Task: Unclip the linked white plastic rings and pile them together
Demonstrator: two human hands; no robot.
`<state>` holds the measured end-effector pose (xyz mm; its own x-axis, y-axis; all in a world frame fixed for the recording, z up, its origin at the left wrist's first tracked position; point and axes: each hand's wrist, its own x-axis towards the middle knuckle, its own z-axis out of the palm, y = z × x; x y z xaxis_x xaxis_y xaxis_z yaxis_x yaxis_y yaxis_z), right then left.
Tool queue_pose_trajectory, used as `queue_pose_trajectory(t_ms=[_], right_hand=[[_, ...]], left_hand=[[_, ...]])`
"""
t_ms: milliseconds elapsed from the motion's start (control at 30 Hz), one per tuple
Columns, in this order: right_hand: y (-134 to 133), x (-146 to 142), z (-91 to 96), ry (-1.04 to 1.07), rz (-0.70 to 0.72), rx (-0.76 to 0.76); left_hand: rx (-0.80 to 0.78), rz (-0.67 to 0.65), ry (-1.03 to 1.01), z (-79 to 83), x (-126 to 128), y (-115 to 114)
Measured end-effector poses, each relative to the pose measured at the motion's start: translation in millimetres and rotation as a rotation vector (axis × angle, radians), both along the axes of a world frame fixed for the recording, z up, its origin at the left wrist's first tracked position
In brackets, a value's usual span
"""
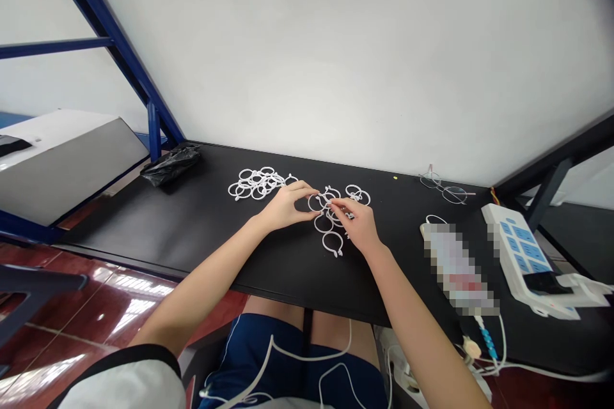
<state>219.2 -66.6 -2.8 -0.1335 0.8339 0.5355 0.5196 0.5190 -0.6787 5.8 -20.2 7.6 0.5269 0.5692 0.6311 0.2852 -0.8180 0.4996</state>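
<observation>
Both my hands meet over a loose group of white plastic rings [323, 223] on the black table [201, 230]. Between the thumb and fingers of my left hand [286, 206] is one white ring [309, 203]. My right hand [357, 223] pinches at the same ring's right side, where the small end piece is partly hidden by fingertips. A single ring [332, 243] with little knobs lies nearest me. Behind my right hand rest a few more rings [357, 193]. Left of my left hand is a larger pile of similar rings [254, 184].
A black plastic bag [171, 165] lies at the far left. On the right are eyeglasses [446, 188], a blurred-out phone [458, 268] on a charging cable, and a white power strip [522, 252]. A white wall [336, 64] stands behind the table.
</observation>
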Motion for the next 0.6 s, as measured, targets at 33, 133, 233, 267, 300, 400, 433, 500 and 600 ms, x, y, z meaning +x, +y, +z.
queue_pose_trajectory(t_ms=[33,133,233,267,300,400,433,500,600], right_hand=[[0.4,0.5,-0.8,-0.013,-0.003,0.011],[1.5,1.7,-3.0,-0.039,-0.011,0.033],[2.5,3.6,-5.4,-0.063,0.000,0.039],[2.8,4.4,-6.3,-0.071,0.007,0.038],[3.1,5.2,-7.2,-0.077,0.013,0.035],[3.8,7.4,-10.2,-0.084,0.024,0.025],[3.9,7.9,-11.0,-0.085,0.025,0.022],[4.2,8.2,-12.0,-0.085,0.023,0.022],[4.2,7.9,-11.8,-0.087,0.013,0.030]], left_hand=[[0.019,-0.001,0.022,-1.4,-0.9,1.0],[0.057,0.010,0.070,-5.8,-3.2,3.6],[0.076,0.008,0.111,-7.9,-4.6,4.7],[0.080,0.001,0.126,-8.1,-4.8,4.7],[0.083,-0.005,0.142,-8.0,-4.9,4.7],[0.083,-0.014,0.181,-7.2,-5.0,4.4],[0.081,-0.015,0.192,-6.8,-5.0,4.3],[0.074,-0.019,0.209,-6.3,-5.1,4.1],[0.069,-0.024,0.218,-6.1,-5.0,3.9]])
